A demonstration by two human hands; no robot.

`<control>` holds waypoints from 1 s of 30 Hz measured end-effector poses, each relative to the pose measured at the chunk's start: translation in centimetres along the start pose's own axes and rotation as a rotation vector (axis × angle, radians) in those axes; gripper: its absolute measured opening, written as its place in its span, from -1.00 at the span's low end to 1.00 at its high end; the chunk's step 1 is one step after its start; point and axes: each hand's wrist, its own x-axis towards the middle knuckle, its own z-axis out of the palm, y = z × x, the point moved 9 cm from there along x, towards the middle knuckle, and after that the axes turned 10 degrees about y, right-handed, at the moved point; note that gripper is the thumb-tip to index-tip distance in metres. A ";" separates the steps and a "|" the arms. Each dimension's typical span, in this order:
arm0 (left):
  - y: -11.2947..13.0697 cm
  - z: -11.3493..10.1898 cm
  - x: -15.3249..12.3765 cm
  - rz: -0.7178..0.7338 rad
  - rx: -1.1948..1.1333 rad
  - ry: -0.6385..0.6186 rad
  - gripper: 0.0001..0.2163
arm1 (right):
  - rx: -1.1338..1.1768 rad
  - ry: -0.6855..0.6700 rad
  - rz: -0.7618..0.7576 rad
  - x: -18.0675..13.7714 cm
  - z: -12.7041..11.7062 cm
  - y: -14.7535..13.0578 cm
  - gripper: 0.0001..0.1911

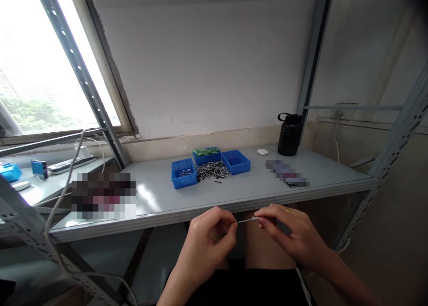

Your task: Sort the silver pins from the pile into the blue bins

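Note:
Above my lap, in front of the table edge, a long thin metal screw [246, 220] spans the gap between my two hands. My left hand [214, 234] pinches one end between thumb and fingertips. The other end, where a small wider piece shows, is pinched by my right hand [289, 230], which wears a ring. Beyond them on the table lies a loose pile of similar screws [213, 170]. At its left a blue bin [184, 184] holds several screws. A second blue bin [236, 167] stands at the right of the pile.
Behind the pile, a third blue bin [207, 159] holds green packets [206, 152]. A black bottle [289, 136] and a small white case [262, 152] stand toward the back right of the grey table [154, 177]. A white cable [62, 199] hangs at left; two objects are blurred.

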 end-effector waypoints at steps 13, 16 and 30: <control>0.4 -0.1 0.0 0.043 -0.020 0.007 -0.88 | 0.014 0.013 -0.032 0.0 0.0 -0.2 -0.87; 0.3 0.0 0.0 0.026 -0.012 0.002 -0.89 | 0.006 0.020 -0.024 0.0 -0.1 -0.1 -0.87; 0.4 -0.1 0.1 0.039 -0.016 0.012 -0.89 | 0.009 0.011 -0.026 0.0 0.0 -0.1 -0.85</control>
